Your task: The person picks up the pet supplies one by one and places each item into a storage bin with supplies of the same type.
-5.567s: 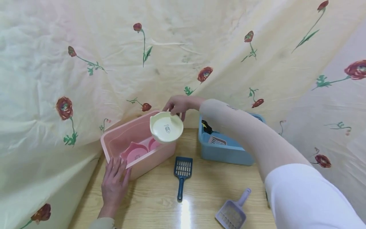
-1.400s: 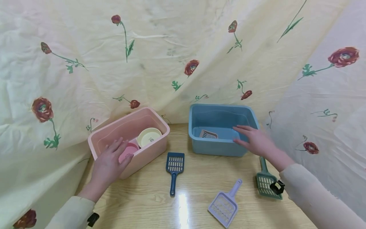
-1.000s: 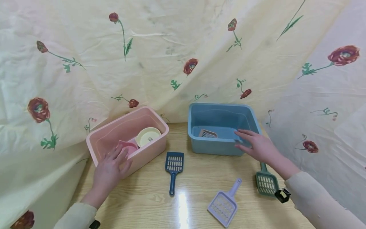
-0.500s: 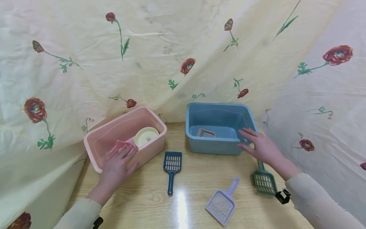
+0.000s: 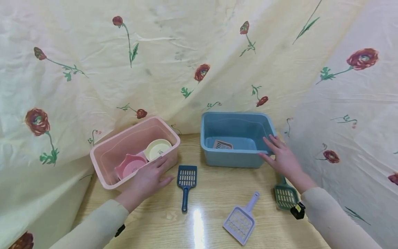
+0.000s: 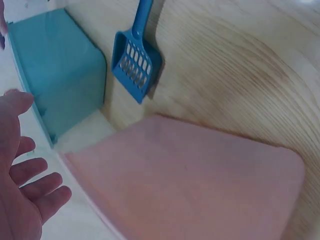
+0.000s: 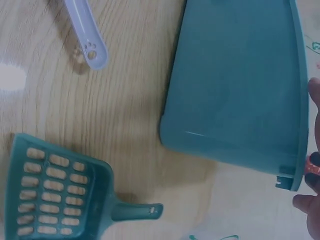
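My left hand (image 5: 144,180) is at the front wall of the pink bin (image 5: 102,166), fingers spread and holding nothing. Inside that bin, a pink bowl with pointed ears (image 5: 132,165) sits beside a cream bowl (image 5: 158,148); a bit of pink shows next to the cream one. My right hand (image 5: 284,159) is at the right front corner of the blue bin (image 5: 233,159), fingers extended, thumb close to the rim. A slotted scoop with a pale brownish head (image 5: 222,144) lies in the blue bin. The right wrist view shows only fingertips (image 7: 315,90) by the blue rim.
On the wooden table lie a dark blue litter scoop (image 5: 187,176) between the bins, a lilac litter scoop (image 5: 240,223) at the front, and a green litter scoop (image 5: 285,196) under the right forearm. Behind everything hangs a floral cloth (image 5: 174,69).
Earlier my right hand held the cream bowl over the pink bin; the bowl now sits inside. Lately my left hand has moved right, uncovering the pink bowl. My right hand stayed by the blue bin.
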A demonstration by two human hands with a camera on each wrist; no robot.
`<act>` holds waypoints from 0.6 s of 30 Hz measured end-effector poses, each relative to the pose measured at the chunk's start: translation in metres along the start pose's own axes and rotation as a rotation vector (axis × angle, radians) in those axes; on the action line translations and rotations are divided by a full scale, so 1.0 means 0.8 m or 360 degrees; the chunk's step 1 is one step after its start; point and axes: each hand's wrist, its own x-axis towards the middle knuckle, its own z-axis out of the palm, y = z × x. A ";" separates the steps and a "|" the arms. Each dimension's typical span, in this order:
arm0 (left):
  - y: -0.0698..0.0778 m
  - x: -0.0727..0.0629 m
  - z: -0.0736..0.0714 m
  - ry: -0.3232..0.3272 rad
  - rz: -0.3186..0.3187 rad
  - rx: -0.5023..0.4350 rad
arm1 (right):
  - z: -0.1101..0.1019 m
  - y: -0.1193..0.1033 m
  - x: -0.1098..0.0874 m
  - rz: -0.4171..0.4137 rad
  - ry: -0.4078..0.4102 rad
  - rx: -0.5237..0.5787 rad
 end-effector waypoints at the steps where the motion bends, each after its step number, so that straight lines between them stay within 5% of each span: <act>1: 0.003 0.003 0.004 -0.0005 0.0020 -0.0003 | 0.002 0.001 0.000 0.0006 0.0005 0.0007; 5: 0.011 0.007 0.021 -0.0079 0.0051 0.0021 | 0.011 0.003 0.000 -0.0001 0.0075 -0.0008; 18: 0.018 -0.006 0.069 -0.0273 -0.0113 -0.0111 | 0.040 0.009 -0.012 -0.0143 0.0437 0.0001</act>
